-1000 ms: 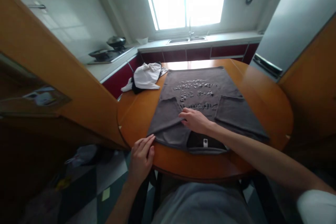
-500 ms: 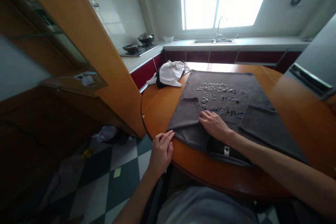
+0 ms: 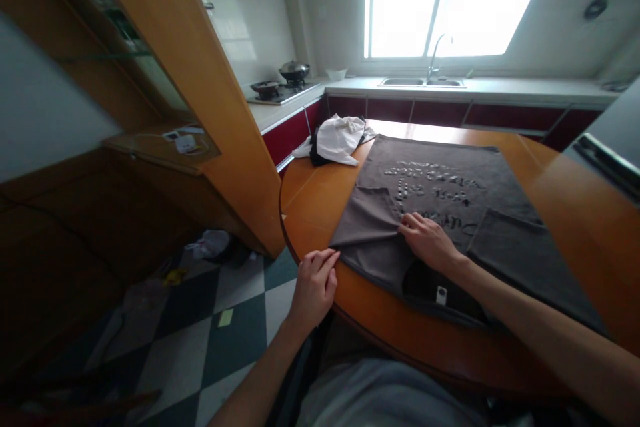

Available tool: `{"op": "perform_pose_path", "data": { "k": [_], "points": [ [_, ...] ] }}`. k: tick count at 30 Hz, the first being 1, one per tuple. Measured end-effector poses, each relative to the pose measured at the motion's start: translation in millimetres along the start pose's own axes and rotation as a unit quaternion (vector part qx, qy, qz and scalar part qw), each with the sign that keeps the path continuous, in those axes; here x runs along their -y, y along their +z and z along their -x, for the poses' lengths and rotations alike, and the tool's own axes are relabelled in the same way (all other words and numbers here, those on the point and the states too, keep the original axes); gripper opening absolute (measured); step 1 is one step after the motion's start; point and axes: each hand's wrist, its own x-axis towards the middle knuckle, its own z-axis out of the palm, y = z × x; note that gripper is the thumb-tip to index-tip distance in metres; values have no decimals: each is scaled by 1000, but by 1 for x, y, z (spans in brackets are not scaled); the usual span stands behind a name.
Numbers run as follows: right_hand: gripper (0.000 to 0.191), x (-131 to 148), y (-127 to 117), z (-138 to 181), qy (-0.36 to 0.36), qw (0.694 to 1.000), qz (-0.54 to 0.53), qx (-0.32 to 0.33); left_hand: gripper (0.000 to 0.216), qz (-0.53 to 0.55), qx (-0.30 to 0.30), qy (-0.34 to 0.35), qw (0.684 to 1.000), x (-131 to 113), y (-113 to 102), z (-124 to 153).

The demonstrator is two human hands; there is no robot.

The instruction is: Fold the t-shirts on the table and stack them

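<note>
A dark grey T-shirt lies spread on the wooden table, its collar and white label facing me and its raised lettering upward. Both sleeves lie folded inward over the body. My left hand is at the shirt's near left corner, fingertips closed on its edge. Near the collar, my right hand pinches the cloth beside the left sleeve. Between the two hands runs a taut crease. The right fingertips are partly hidden from view.
White and black clothing is heaped at the table's far left. The round wooden table has its edge close to my body. Beyond it stand a counter with a sink and a stove with pans. A wooden cabinet rises at left.
My view has turned slightly left, so the scene sits further right. Both hands keep their places on the T-shirt, and the cloth between them looks a little more stretched.
</note>
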Motion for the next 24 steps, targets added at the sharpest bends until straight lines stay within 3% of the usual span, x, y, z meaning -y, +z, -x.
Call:
{"op": "perform_pose_path", "data": {
  "k": [6, 13, 18, 21, 24],
  "points": [
    [16, 1, -1, 0, 5, 1000, -16, 22, 41, 20, -62, -31, 997, 6, -2, -10],
    [20, 2, -3, 1, 18, 998, -37, 37, 39, -50, 64, 10, 997, 10, -15, -28],
    [21, 3, -7, 4, 29, 997, -54, 37, 40, 4, 42, -13, 999, 19, -19, -32],
    [23, 2, -10, -2, 69, 994, -82, 19, 43, 60, 10, -34, 998, 30, -19, -58],
    [30, -1, -7, -18, 114, 986, -117, -16, 45, 83, 26, -18, 996, 37, -11, -103]
  ]
}}
